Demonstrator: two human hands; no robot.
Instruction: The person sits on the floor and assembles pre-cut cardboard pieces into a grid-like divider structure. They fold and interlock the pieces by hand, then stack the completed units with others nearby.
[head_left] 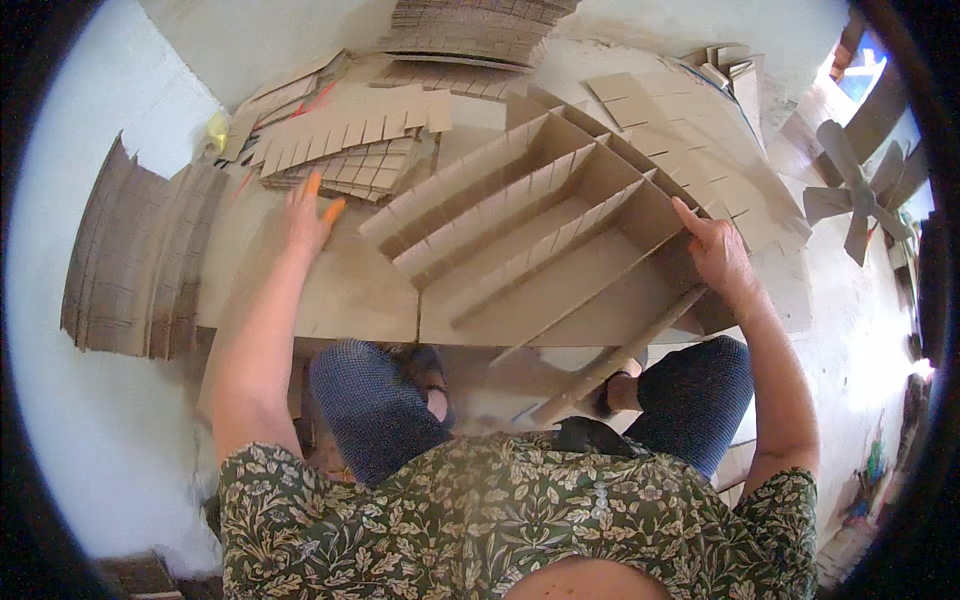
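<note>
A partly assembled cardboard divider (pixel 590 190) lies slanted across the table in front of me. Its long slotted strips stand on edge, side by side, joined to a cross strip along the far right side. My right hand (pixel 718 255) grips that right side, the index finger lying along the cardboard and the other fingers partly hidden. To the left, my left hand (pixel 312 222) has its fingers apart, with orange covers on the fingertips. It reaches to the near edge of a pile of slotted cardboard strips (pixel 345 140) and holds nothing that I can see.
More slotted sheets (pixel 690 140) lie flat at the right. A tall cardboard stack (pixel 470 30) stands at the back, another (pixel 140 250) leans at the left wall. A fan (pixel 860 190) is at far right. The table's front edge (pixel 370 338) runs above my knees.
</note>
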